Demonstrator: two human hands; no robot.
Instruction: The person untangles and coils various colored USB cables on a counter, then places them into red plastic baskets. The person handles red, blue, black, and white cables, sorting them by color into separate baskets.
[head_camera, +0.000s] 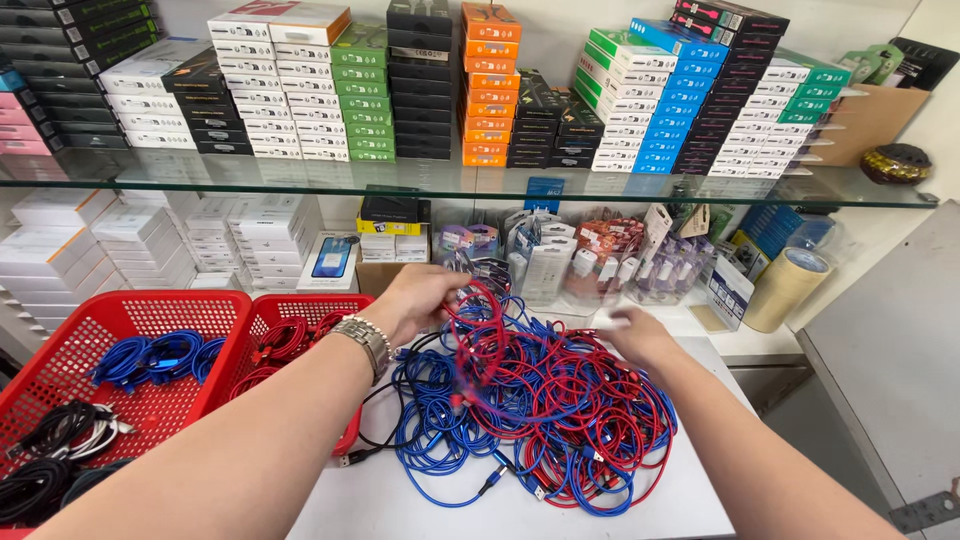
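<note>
A tangled heap of red and blue cables (530, 400) lies on the white table (640, 505). My left hand (420, 300), with a metal watch on its wrist, is closed on a red cable (480, 315) and lifts its loops above the far left of the heap. My right hand (640, 335) rests on the heap's far right side, fingers down among red cables; it is blurred, and whether it grips one I cannot tell.
Two red baskets stand at the left: one (100, 330) holds blue, black and white cables, the other (290, 310) holds red cables. A glass shelf (480, 185) of stacked boxes runs across the back. A tape roll (785, 285) stands at the right.
</note>
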